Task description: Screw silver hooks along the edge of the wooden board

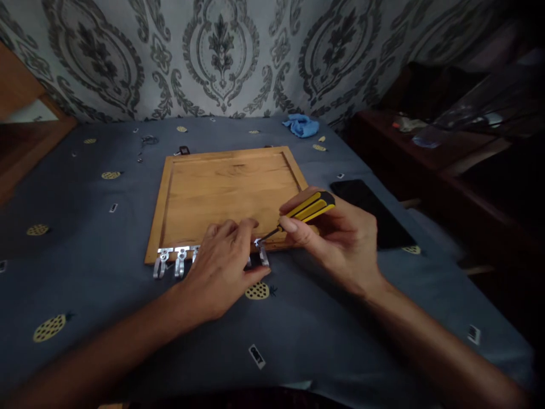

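Note:
A wooden board with a raised frame [225, 187] lies flat on the cloth. Shiny metal hooks [180, 261] line its near edge, some hidden behind my left hand [227, 261]. That hand rests over the edge, its thumb and fingers closed about a metal hook [264, 257] right of the others. In my right hand [340, 233] is a screwdriver with a yellow and black handle [309, 209], pinched between thumb and fingers. The screwdriver slants down to the left, its tip at the top of that hook. Whether a screw sits under the tip is too small to tell.
A dark flat phone or tablet [374, 213] lies to the right of the board. Farther back are a crumpled blue cloth [301, 125] and small dark bits [149, 140]. The grey-blue pineapple-print cloth [106, 238] covers the surface, with a patterned curtain [221, 57] behind.

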Tool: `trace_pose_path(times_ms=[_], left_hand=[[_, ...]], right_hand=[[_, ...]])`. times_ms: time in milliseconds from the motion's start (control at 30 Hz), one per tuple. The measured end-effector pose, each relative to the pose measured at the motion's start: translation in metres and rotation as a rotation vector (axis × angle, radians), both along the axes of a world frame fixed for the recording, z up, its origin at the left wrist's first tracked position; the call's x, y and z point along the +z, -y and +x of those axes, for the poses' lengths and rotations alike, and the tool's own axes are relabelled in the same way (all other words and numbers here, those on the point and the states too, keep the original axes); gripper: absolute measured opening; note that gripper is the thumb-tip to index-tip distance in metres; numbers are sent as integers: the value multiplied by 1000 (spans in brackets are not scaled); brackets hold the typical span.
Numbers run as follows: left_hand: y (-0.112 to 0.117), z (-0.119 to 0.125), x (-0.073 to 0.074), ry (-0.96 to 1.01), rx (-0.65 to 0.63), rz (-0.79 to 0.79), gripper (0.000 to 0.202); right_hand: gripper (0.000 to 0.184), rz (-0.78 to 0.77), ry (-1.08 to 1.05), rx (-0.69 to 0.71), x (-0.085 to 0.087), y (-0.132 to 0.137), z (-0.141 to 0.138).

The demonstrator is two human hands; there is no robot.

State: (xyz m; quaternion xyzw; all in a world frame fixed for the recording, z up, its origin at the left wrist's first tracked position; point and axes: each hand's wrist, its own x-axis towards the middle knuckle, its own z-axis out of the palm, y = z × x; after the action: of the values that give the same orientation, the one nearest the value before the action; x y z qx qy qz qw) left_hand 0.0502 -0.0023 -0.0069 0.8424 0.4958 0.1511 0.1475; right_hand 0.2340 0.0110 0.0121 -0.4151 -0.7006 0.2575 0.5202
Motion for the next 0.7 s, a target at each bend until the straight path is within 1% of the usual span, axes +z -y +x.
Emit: trace_pose_path(times_ms=[133,233,367,533,700], left_hand=[[0,-1,-1,10,-16,20,53],[1,-1,-3,12,-19,23,53],[0,-1,-2,13,-16,21,51],[0,-2,-2,14,-16,28,47],[-1,-2,-2,30,-26,27,47]], right_hand=[[17,-142,-82,119,10,4,3],[20,-165,-112,156,13,6,5],[16,-128,-100,124,14,3,3],[22,-99,-56,81,16,-2,-4],[28,-69,-37,51,14,-10,-7]])
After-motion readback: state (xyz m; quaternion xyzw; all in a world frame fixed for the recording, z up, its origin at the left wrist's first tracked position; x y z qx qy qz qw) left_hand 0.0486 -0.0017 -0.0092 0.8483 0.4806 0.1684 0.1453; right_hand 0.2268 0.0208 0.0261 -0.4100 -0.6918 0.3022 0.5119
